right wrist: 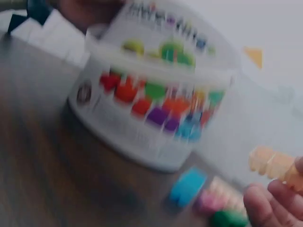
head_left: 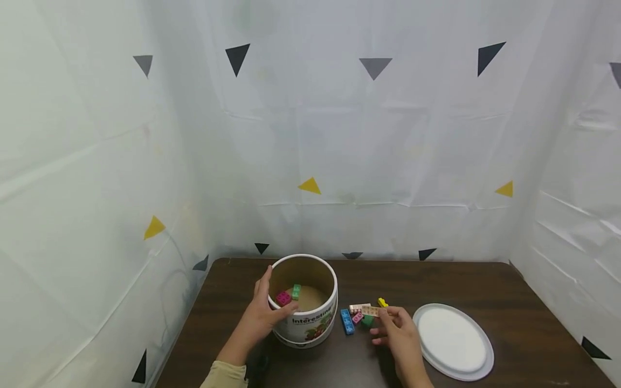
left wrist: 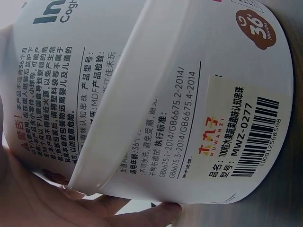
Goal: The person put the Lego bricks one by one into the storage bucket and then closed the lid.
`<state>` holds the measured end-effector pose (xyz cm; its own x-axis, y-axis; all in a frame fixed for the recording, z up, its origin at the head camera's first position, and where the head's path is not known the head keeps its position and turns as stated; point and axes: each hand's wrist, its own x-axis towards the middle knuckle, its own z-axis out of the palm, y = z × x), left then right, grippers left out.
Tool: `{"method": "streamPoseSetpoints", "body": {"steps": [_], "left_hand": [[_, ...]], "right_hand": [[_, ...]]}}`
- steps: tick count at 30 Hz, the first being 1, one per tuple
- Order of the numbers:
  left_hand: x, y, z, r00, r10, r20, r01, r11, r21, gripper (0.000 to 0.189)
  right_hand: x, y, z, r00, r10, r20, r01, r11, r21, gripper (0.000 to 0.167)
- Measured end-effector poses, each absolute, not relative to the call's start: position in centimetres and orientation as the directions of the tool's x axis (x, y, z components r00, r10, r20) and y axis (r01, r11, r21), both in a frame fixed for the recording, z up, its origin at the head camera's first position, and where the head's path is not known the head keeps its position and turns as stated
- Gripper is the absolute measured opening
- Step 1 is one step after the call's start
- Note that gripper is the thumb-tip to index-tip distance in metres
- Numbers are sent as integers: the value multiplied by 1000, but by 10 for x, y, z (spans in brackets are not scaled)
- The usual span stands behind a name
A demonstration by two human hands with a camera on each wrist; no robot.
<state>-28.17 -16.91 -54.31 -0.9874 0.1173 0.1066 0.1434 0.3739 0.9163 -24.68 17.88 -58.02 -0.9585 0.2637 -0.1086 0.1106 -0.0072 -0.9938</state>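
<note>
My left hand [head_left: 262,317] grips the white bucket [head_left: 310,326] at its left side, thumb along the near rim. In the left wrist view, fingers [left wrist: 142,217] lie against the printed wall of the bucket. Inside it are a magenta toy brick [head_left: 283,298] and a green toy brick [head_left: 296,291]. My right hand [head_left: 401,337] pinches a long peach toy brick [head_left: 370,311], held raised in the right wrist view. Around it on the table lie a blue brick [head_left: 347,321], a pink brick [head_left: 357,318], a pale peach brick [head_left: 357,307], a dark green brick [head_left: 367,321] and a yellow piece [head_left: 383,303].
A round white lid [head_left: 453,339] lies on the dark wooden table [head_left: 529,328], right of my right hand. White cloth [head_left: 388,145] with printed triangles stands behind the table and at both sides.
</note>
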Motion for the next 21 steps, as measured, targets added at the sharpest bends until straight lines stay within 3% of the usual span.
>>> {"method": "streamPoseSetpoints", "body": {"steps": [15,21], "left_hand": [[-282,-170,-543,-987,103,119,150,387,910,123],[-280,-167,-543,-988,103,118,148,379,914,122]], "right_hand": [[-252,108,-488,-999,-20,-30,35,-334,-942,43],[-263,82,-485,-1000,11,-5,3,-241,-970,41]]}}
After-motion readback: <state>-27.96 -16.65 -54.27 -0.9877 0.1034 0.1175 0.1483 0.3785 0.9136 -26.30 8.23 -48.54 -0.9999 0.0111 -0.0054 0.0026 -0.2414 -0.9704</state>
